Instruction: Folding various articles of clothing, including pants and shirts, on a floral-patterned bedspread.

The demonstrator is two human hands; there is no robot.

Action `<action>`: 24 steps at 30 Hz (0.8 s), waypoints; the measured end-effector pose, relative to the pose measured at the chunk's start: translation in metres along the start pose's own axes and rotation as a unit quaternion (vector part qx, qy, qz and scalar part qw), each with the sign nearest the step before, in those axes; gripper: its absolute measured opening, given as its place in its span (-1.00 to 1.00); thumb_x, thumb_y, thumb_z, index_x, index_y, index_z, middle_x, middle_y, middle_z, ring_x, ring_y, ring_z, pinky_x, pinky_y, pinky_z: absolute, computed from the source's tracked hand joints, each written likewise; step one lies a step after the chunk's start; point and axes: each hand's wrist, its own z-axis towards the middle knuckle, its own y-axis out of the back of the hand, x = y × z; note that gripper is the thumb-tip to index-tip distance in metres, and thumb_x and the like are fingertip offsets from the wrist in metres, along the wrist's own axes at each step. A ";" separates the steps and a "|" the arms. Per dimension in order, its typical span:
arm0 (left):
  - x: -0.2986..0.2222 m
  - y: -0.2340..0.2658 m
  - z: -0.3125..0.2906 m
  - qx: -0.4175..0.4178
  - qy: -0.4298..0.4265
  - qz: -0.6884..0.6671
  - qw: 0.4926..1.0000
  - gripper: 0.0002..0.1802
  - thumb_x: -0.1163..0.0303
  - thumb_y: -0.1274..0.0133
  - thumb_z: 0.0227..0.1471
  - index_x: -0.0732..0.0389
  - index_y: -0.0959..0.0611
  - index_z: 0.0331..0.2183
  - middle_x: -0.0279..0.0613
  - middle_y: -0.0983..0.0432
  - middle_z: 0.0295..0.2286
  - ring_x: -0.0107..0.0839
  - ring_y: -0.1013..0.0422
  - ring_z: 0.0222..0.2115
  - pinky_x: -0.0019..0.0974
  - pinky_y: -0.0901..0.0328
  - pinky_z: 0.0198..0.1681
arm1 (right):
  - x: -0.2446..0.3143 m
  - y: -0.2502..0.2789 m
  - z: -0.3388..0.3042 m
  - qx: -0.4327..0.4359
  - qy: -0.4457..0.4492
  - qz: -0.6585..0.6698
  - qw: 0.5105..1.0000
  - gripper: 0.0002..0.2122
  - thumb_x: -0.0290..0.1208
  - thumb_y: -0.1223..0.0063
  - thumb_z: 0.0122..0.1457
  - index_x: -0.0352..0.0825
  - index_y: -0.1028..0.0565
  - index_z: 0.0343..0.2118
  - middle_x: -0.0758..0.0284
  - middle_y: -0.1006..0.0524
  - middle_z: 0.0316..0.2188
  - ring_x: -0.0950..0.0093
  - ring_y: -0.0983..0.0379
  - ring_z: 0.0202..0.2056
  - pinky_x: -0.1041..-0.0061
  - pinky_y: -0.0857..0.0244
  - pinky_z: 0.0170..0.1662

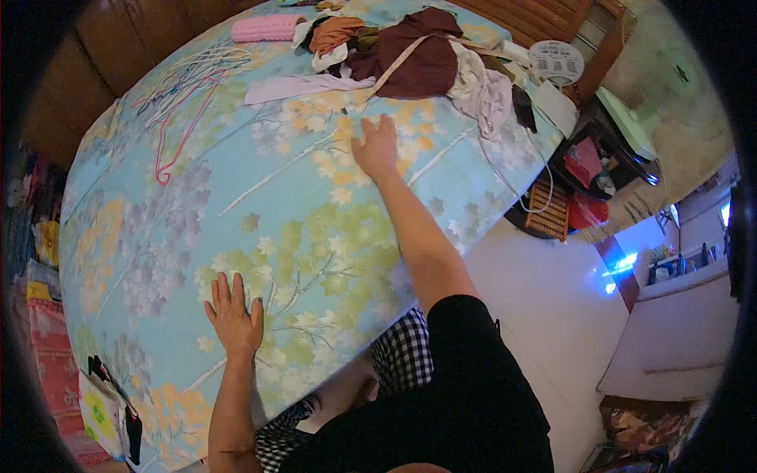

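Note:
My left hand (235, 319) lies flat on the blue floral bed sheet (300, 189), fingers spread, holding nothing. Farther off, my right hand (376, 150) rests on the same sheet with its arm stretched forward and its fingers apart. Just beyond it is a heap of clothes, with a dark maroon garment (418, 59) on top and a pale strap (402, 63) across it. A flat pale lilac cloth (303, 88) lies before the heap. At the far left, several clothes hangers (193, 75) are piled together, a pink hanger (185, 130) nearest to me.
A pink textured roll (266, 28) lies at the far edge. Folded items (106, 414) sit at the near left corner. To the right stand a dark bedside cabinet (603, 154) and a round white fan-like disc (557, 61); a white cable (516, 189) hangs over the bed's edge.

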 end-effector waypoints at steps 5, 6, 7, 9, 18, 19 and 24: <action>-0.001 0.003 0.002 0.006 -0.007 -0.022 1.000 -0.35 0.17 0.08 -0.06 0.10 -0.26 0.10 -0.03 0.06 0.17 -0.08 0.14 0.19 0.15 0.31 0.16 | -0.058 -0.022 0.048 -0.045 -0.065 0.049 0.996 -0.40 -0.27 -0.13 -0.09 -0.35 -0.27 0.05 -0.21 -0.06 0.09 -0.05 0.00 0.13 0.21 0.10 0.19; 0.000 0.000 0.004 0.005 0.001 -0.021 1.000 -0.35 0.17 0.08 -0.06 0.10 -0.26 0.10 -0.03 0.06 0.17 -0.08 0.14 0.19 0.15 0.31 0.16 | -0.073 -0.026 0.059 -0.064 -0.078 0.099 0.990 -0.40 -0.28 -0.14 -0.10 -0.35 -0.27 0.05 -0.17 -0.09 0.09 0.00 -0.09 0.08 0.21 0.10 0.19; 0.000 0.001 0.003 0.005 -0.007 -0.025 1.000 -0.35 0.17 0.07 -0.06 0.10 -0.26 0.10 -0.02 0.06 0.17 -0.07 0.15 0.19 0.15 0.31 0.16 | -0.084 -0.033 0.070 -0.079 -0.091 0.155 0.981 -0.40 -0.29 -0.15 -0.10 -0.36 -0.27 0.04 -0.12 -0.13 0.08 0.05 -0.17 0.03 0.21 0.11 0.19; -0.001 0.004 0.004 0.023 -0.005 -0.026 0.999 -0.33 0.17 0.06 -0.09 0.11 -0.26 0.10 0.00 0.06 0.17 -0.05 0.16 0.19 0.16 0.30 0.15 | -0.105 -0.038 0.086 -0.100 -0.118 0.220 0.963 -0.44 -0.29 -0.16 -0.07 -0.36 -0.29 0.03 -0.01 -0.25 0.02 0.18 -0.30 -0.10 0.24 0.03 0.15; 0.001 0.003 0.004 0.008 -0.005 -0.045 0.999 -0.34 0.15 0.05 -0.10 0.11 -0.29 0.08 -0.02 0.06 0.17 -0.07 0.15 0.19 0.14 0.32 0.15 | -0.110 -0.029 0.105 -0.087 -0.339 0.681 0.643 -0.76 -0.38 0.05 0.16 -0.45 -0.41 -0.21 0.26 -0.42 -0.29 0.48 -0.33 -0.25 0.50 -0.24 -0.06; 0.001 0.003 0.004 0.010 0.001 -0.053 0.999 -0.34 0.15 0.05 -0.10 0.11 -0.30 0.07 -0.02 0.06 0.16 -0.08 0.15 0.19 0.13 0.32 0.15 | -0.106 -0.026 0.101 -0.108 -0.359 0.695 0.614 -0.85 -0.46 0.06 0.14 -0.44 -0.42 -0.28 0.27 -0.42 -0.33 0.48 -0.34 -0.32 0.48 -0.26 -0.09; -0.004 0.009 0.005 -0.010 0.008 -0.072 0.997 -0.40 0.15 0.05 -0.07 0.13 -0.37 0.03 -0.01 -0.02 0.14 -0.09 0.09 0.18 0.12 0.27 0.16 | -0.099 -0.009 0.058 -0.106 -0.356 0.742 0.558 -0.96 -0.60 0.03 0.02 -0.34 -0.37 -0.51 0.32 -0.38 -0.49 0.51 -0.31 -0.42 0.47 -0.29 -0.26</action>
